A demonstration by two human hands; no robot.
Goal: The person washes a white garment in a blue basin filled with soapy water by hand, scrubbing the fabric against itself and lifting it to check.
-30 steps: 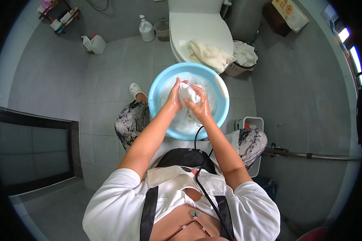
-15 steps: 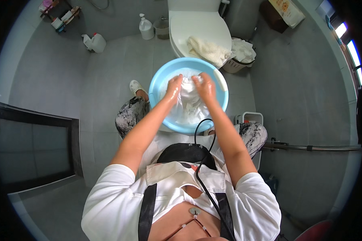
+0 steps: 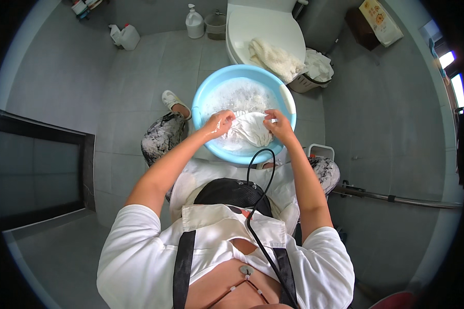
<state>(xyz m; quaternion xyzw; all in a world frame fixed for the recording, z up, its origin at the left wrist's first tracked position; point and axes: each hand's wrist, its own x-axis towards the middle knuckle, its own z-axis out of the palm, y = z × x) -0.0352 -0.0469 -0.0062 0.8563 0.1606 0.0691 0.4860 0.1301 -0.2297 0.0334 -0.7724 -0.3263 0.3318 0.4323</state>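
- The left hand [image 3: 220, 123] pinches the upper left edge of the wet, crumpled white fabric cloth [image 3: 250, 129]; the right hand [image 3: 279, 125] seems to pinch its upper right edge.
- The cloth spans the 2 hands inside the round light-blue plastic basin [image 3: 197, 100]; how much of it is underwater is unclear.
- Drawing the 2 edges apart gently should open the folds; soapy fabric may slip, so deeper pinches seem safer.
- Low wrists would limit splashing of the frothy white suds [image 3: 237, 92].
- The thin black looped cable [image 3: 265, 150] overlaps the near rim; best avoid snagging or wetting it.
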